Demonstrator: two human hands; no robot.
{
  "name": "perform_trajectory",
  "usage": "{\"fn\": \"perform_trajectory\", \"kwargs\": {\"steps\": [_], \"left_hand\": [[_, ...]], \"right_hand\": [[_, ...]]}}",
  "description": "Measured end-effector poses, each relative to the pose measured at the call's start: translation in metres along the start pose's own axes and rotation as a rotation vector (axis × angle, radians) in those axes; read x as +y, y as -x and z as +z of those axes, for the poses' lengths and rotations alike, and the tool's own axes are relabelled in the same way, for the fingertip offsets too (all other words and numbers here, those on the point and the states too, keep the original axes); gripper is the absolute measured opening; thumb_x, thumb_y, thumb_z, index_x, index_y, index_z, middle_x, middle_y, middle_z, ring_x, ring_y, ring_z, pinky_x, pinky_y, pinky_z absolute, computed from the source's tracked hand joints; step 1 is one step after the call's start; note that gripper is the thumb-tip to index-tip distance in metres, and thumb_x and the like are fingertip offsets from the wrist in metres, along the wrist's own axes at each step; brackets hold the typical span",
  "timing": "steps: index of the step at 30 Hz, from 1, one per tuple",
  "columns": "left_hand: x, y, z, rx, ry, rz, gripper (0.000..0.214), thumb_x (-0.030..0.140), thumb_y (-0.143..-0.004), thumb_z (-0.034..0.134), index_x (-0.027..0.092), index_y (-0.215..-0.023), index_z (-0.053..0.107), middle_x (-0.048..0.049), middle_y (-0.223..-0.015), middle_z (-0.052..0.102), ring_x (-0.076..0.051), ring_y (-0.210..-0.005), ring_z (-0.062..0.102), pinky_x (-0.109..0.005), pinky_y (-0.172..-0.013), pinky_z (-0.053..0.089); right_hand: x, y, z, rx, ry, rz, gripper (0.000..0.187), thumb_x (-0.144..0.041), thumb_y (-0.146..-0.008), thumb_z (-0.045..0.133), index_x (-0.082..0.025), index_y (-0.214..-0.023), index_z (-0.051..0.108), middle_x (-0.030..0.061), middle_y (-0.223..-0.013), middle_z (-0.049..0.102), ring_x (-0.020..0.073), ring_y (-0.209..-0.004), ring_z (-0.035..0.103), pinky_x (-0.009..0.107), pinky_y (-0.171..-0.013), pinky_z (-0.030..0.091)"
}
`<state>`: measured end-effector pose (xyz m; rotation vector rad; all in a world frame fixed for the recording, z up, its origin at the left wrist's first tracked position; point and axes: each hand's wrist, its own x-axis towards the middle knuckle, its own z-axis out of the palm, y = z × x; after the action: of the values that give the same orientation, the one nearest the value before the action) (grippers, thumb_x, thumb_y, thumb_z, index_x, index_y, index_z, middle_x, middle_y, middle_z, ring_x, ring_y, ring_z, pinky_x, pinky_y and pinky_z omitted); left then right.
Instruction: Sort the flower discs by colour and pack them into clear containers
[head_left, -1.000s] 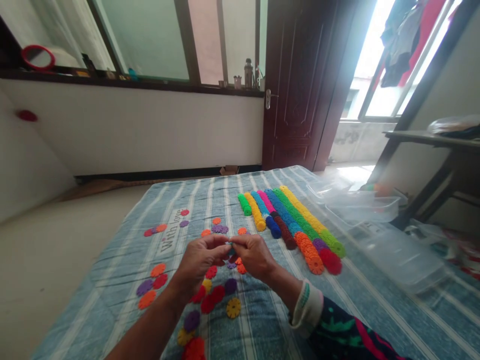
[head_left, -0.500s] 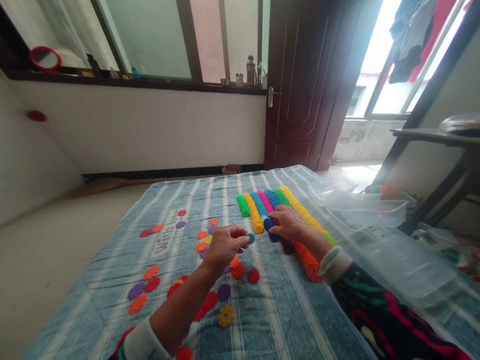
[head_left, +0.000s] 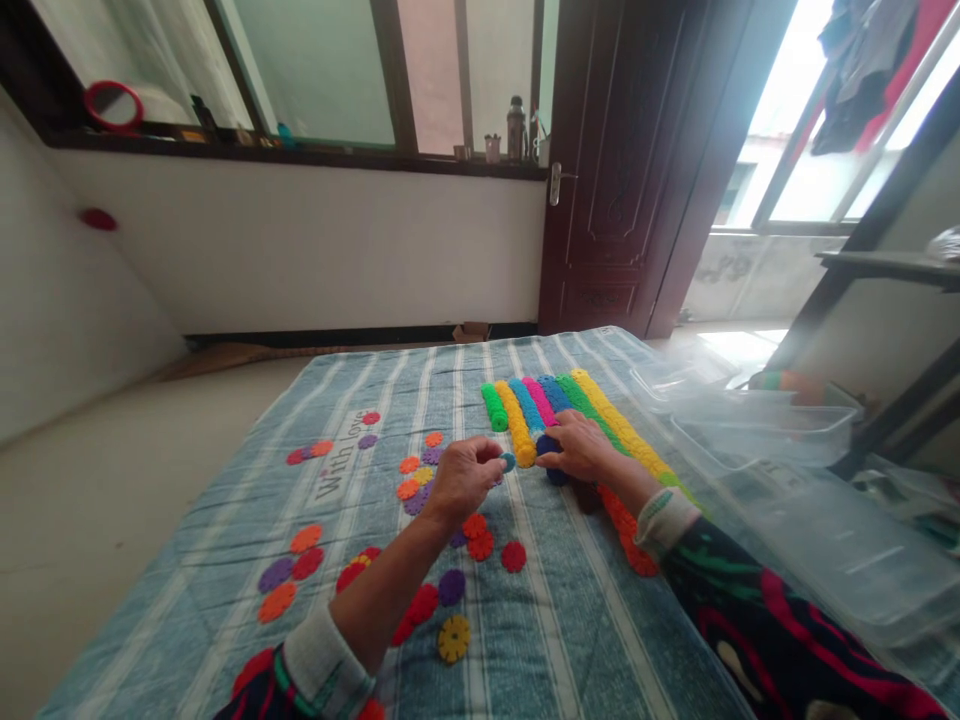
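Pinching a small teal toothed plastic disc between the thumb and forefinger of my left hand, other fingers curled in tight. The disc hangs just above the blue striped blanket, right beside the near end of the yellow roll of stacked discs. Its flat face seems turned toward my right hand, though it is too small for me to be sure.

My right hand is down on the short dark blue roll of stacked discs, fingers narrow and closed around it. That roll lies flat on the blanket, in line with the light blue roll at its near end. Its long axis runs away from me, far end pointing toward the dark wooden door.

The neighbouring rolls lie side by side on the same slant: short green, pink, and a long yellow one on the right. Loose flat discs in orange, red and purple are scattered under my left wrist. Clear plastic tubs sit off to the right.
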<state>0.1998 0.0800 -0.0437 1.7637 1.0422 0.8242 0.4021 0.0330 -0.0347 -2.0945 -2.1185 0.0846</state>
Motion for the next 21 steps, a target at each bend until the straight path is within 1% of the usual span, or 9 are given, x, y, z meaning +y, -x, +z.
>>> {"fn": "perform_trajectory", "kwargs": {"steps": [6,11,14,17,19,21], "left_hand": [[0.009,0.0,0.001,0.008,0.035,-0.019,0.007,0.023,-0.065,0.06,0.017,-0.067,0.06,0.003,-0.052,0.059,-0.011,-0.048,0.056,-0.021,-0.047,0.043],[0.007,-0.006,0.003,0.047,-0.016,0.022,0.006,0.022,-0.065,0.06,0.016,-0.067,0.062,0.0028,-0.055,0.059,-0.01,-0.049,0.054,-0.021,-0.05,0.044],[0.004,-0.013,0.005,0.058,-0.075,0.053,0.006,0.021,-0.066,0.06,0.015,-0.067,0.063,0.0016,-0.057,0.06,-0.01,-0.052,0.054,-0.021,-0.051,0.043],[0.006,-0.024,0.009,0.059,-0.145,0.087,0.007,0.019,-0.068,0.059,0.015,-0.068,0.065,0.0006,-0.06,0.063,-0.011,-0.056,0.057,-0.021,-0.054,0.044],[0.01,-0.035,0.014,0.058,-0.23,0.102,0.008,0.018,-0.069,0.06,0.014,-0.07,0.067,0.0001,-0.062,0.065,-0.012,-0.058,0.059,-0.022,-0.057,0.045],[0.016,-0.046,0.02,0.053,-0.369,0.104,0.01,0.017,-0.071,0.06,0.014,-0.073,0.069,-0.0003,-0.064,0.066,-0.012,-0.061,0.06,-0.022,-0.059,0.046]], "right_hand": [[-0.003,0.002,0.002,0.008,0.023,-0.009,0.04,-0.052,-0.082,0.064,-0.021,-0.108,0.068,0.0116,-0.116,0.057,0.0275,-0.115,0.046,0.039,-0.09,0.035],[-0.007,0.006,-0.001,0.022,0.067,-0.023,0.038,-0.05,-0.083,0.063,-0.02,-0.105,0.069,0.0114,-0.114,0.058,0.0274,-0.114,0.048,0.039,-0.091,0.035],[-0.008,0.008,-0.001,0.023,0.057,-0.02,0.037,-0.048,-0.083,0.064,-0.019,-0.104,0.068,0.011,-0.113,0.059,0.0266,-0.113,0.049,0.038,-0.09,0.036],[-0.008,0.009,-0.001,0.02,0.046,-0.012,0.036,-0.047,-0.083,0.064,-0.018,-0.103,0.067,0.0108,-0.112,0.06,0.026,-0.112,0.05,0.037,-0.089,0.037],[-0.008,0.009,-0.001,0.022,0.045,-0.009,0.035,-0.047,-0.083,0.064,-0.018,-0.103,0.066,0.011,-0.113,0.06,0.0262,-0.113,0.05,0.037,-0.089,0.037],[-0.008,0.009,0.0,0.025,0.042,-0.009,0.036,-0.047,-0.083,0.063,-0.018,-0.105,0.065,0.0112,-0.114,0.06,0.0264,-0.114,0.049,0.037,-0.09,0.036]]}}
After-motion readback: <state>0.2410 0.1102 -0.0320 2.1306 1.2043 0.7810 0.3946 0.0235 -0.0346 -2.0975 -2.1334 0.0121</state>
